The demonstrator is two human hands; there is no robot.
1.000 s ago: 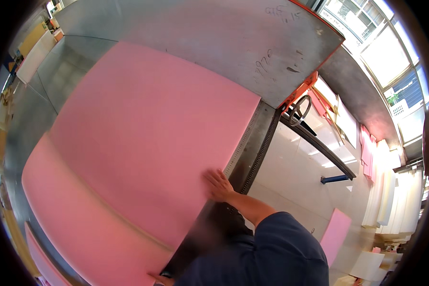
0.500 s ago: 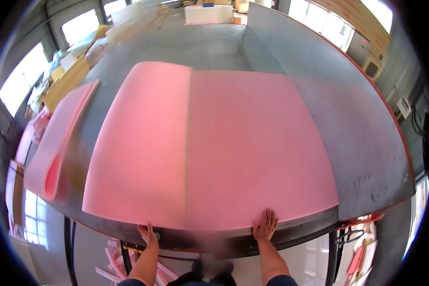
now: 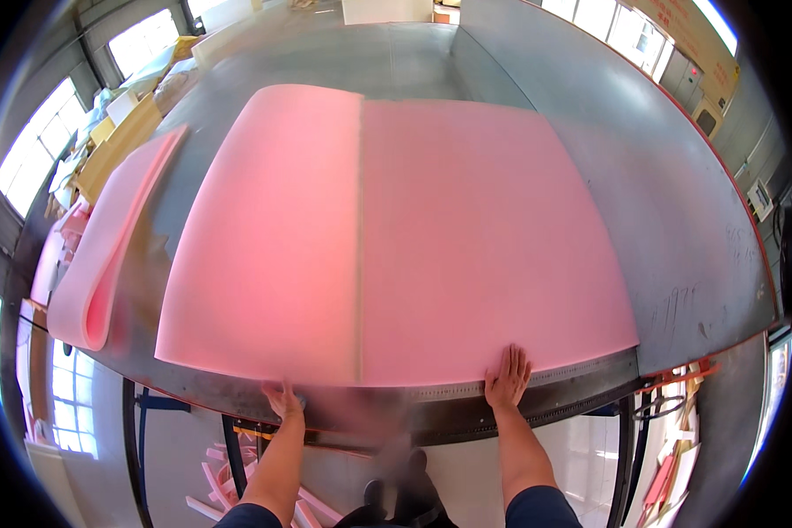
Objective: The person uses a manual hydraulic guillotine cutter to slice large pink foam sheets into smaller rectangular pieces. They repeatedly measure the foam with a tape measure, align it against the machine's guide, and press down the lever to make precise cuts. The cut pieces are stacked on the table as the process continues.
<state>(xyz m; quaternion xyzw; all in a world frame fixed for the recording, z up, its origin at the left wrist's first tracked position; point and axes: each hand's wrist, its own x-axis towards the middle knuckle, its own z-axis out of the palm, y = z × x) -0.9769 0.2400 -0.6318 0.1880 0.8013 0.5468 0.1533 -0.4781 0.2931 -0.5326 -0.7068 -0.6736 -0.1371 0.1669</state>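
A large pink foam sheet (image 3: 493,229) lies on a grey metal table, its left part folded over as a rounded flap (image 3: 264,238). The flap's straight edge runs from far to near down the middle. My right hand (image 3: 508,377) rests flat on the sheet's near edge with fingers stretched forward. At the near edge of the folded part is my left hand (image 3: 283,400), its fingers apart and their tips close against the foam. A small bluish spot shows beside its palm, too small to name.
A ruler strip (image 3: 581,368) runs along the table's front edge. Another folded pink foam piece (image 3: 119,246) lies at the left. Tall grey panel (image 3: 607,97) stands along the right. Foam offcuts (image 3: 216,484) lie on the floor under the table, by the table legs.
The view has tilted down, so the table and foam sit higher in the picture. My right hand has shifted slightly right along the near edge; my left hand stays by the folded part.
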